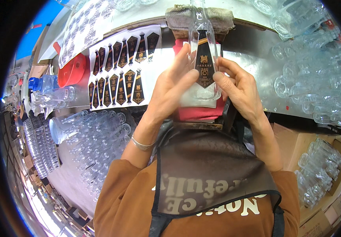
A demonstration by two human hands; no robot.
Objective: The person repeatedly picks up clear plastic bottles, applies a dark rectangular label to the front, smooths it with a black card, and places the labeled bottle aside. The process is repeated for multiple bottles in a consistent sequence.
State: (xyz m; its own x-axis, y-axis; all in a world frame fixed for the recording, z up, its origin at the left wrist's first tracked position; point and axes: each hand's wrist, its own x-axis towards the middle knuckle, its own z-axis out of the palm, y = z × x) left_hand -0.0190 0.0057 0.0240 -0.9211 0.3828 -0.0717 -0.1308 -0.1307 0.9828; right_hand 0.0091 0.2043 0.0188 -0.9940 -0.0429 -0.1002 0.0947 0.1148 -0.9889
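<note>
A clear glass bottle (202, 26) lies in front of me on a red cloth pad (200, 114), its neck pointing away. On its upper face is a black, tie-shaped decal (205, 59) with gold markings and stripes. My left hand (174, 87) is at the bottle's left side, thumb against the decal's lower left edge, fingers stretched along the glass and a little blurred. Curled about the right side is my right hand (239, 85), its thumb on the decal's lower right edge. The bottle's neck rests over a rolled grey towel (221, 17).
Left of the pad lies a white sheet (156, 51) of similar tie-shaped decals, with a red bowl (71, 71) beside it. Many glass bottles (95, 136) stand at the lower left; more glassware (312, 79) lies at the right. An open cardboard box (293, 138) holds bottles.
</note>
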